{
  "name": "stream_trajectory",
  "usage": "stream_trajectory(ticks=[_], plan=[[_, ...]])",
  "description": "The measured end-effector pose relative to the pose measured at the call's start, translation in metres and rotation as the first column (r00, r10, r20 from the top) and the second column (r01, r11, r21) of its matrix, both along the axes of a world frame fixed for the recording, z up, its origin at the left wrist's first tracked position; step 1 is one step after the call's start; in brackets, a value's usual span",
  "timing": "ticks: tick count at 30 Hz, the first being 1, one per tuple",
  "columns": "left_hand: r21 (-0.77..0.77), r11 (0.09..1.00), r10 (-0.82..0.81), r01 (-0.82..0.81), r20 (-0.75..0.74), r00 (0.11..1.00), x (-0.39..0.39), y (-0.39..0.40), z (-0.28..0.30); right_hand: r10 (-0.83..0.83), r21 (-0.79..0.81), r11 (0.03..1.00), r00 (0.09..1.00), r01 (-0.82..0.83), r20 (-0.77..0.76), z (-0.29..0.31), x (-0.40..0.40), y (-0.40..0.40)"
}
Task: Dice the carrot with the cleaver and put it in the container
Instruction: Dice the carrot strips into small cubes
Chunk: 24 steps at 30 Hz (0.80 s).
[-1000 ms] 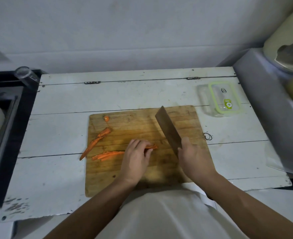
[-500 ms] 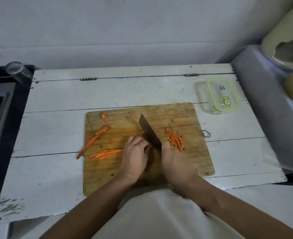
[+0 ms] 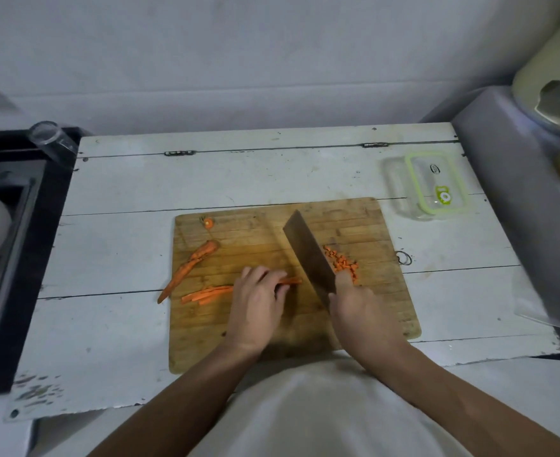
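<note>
On the wooden cutting board (image 3: 377,222) lie several carrot strips (image 3: 206,293), and my left hand (image 3: 258,301) presses down on their right part with curled fingers. The strips' cut ends (image 3: 293,281) stick out just left of the cleaver (image 3: 308,255). My right hand (image 3: 357,305) grips the cleaver's handle, forefinger along the blade. A small heap of diced carrot (image 3: 341,262) lies right of the blade. A larger tapered carrot piece (image 3: 192,265) and the carrot top (image 3: 208,222) lie at the board's left. The clear container (image 3: 395,179) with its green-rimmed lid (image 3: 437,183) stands at the back right.
The board sits on a white painted wooden table (image 3: 123,192). A black sink (image 3: 11,245) holding a white dish borders the left edge, with a glass (image 3: 52,141) at its corner. A grey metal unit (image 3: 519,199) with jars crowds the right side.
The cleaver came down next to my left hand's fingers half a second ago, and now stands a little to the right with the strip ends showing again. The dice heap has come into view.
</note>
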State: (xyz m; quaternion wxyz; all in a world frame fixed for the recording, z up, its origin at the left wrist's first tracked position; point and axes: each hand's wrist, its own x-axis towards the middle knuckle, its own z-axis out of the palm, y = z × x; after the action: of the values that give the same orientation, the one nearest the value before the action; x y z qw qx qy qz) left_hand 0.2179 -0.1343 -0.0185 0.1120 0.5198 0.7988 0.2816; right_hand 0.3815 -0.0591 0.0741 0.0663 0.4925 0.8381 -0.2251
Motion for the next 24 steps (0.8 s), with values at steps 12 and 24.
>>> stream_trajectory(ticks=[12, 24], plan=[[-0.034, 0.999, 0.018, -0.017, 0.024, 1.0, -0.002, 0.013, 0.001, 0.045, -0.017, 0.999, 0.995, -0.044, 0.087, -0.007, -0.044, -0.005], [-0.118, 0.993, -0.014, 0.013, -0.004, 1.0, -0.016, 0.0, 0.02, 0.011, -0.018, 1.0, 1.0, -0.011, -0.015, 0.005, -0.016, -0.003]])
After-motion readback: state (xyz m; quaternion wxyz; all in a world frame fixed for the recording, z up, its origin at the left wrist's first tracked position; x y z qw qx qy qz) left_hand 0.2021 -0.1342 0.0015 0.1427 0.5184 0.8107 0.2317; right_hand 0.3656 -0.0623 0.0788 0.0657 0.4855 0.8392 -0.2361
